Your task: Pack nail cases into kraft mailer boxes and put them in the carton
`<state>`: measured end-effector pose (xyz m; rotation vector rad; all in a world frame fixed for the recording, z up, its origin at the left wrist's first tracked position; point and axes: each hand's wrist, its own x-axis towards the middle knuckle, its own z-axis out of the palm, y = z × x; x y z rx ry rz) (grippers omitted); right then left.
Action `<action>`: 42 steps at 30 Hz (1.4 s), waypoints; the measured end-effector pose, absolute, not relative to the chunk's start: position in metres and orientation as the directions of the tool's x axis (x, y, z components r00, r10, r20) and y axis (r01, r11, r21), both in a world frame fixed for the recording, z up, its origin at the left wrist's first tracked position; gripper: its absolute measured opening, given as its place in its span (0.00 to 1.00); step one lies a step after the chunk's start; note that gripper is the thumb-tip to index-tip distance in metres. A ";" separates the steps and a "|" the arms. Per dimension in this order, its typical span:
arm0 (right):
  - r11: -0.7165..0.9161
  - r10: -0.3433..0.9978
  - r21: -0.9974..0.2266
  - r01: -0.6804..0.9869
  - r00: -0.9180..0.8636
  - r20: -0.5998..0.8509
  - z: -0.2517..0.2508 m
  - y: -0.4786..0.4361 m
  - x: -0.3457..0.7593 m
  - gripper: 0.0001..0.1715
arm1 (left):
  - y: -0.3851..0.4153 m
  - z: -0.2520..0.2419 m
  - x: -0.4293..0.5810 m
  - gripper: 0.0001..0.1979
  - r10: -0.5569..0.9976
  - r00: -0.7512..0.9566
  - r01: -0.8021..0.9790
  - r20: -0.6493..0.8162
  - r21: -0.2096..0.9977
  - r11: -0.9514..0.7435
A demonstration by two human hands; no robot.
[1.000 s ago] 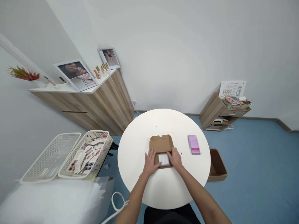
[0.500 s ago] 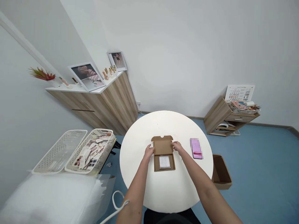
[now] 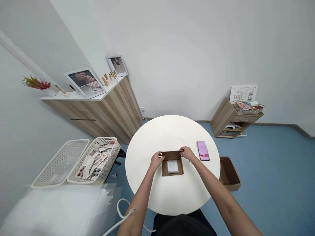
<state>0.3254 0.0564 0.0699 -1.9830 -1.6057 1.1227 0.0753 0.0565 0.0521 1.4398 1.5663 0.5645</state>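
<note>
A small brown cardboard mailer box (image 3: 164, 169) stands on the white round table in front of me. Its hinged lid (image 3: 171, 155) is tilted up steeply at the far side. Inside the box lies a flat white packet (image 3: 173, 167). My left hand (image 3: 156, 160) pinches the lid's left side flap, its fingers curled around the edge. At the opposite corner, my right hand (image 3: 187, 153) grips the right side flap. Parts of both flaps are hidden behind my fingers.
On the round table (image 3: 169, 196) lies a phone with a purple, blurred screen (image 3: 203, 150) at the right. An open cardboard box (image 3: 229, 173) stands on the floor beyond the right edge. White baskets (image 3: 97, 164), one full of cards, are at the left.
Both hands have swung the box lid up from lying open toward me, so it now stands steeply. The camera view has shifted slightly.
</note>
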 end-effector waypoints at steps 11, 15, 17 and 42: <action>-0.218 0.973 -0.654 0.725 0.111 -0.200 0.047 -0.019 0.312 0.25 | -0.005 0.007 0.069 0.18 0.987 0.160 0.541 0.020 0.834 -0.105; -0.171 0.985 -0.667 0.725 0.112 -0.131 0.028 -0.043 0.307 0.31 | -0.026 -0.010 0.067 0.27 0.976 0.198 0.558 0.086 0.809 -0.185; -0.104 0.994 -0.677 0.728 0.092 -0.053 0.019 -0.054 0.305 0.32 | -0.037 -0.015 0.067 0.29 0.974 0.199 0.588 0.106 0.782 -0.205; -0.149 0.985 -0.756 0.637 0.026 -0.173 0.007 -0.096 0.301 0.32 | -0.089 -0.001 0.087 0.22 0.998 -0.043 0.324 -0.052 0.944 0.063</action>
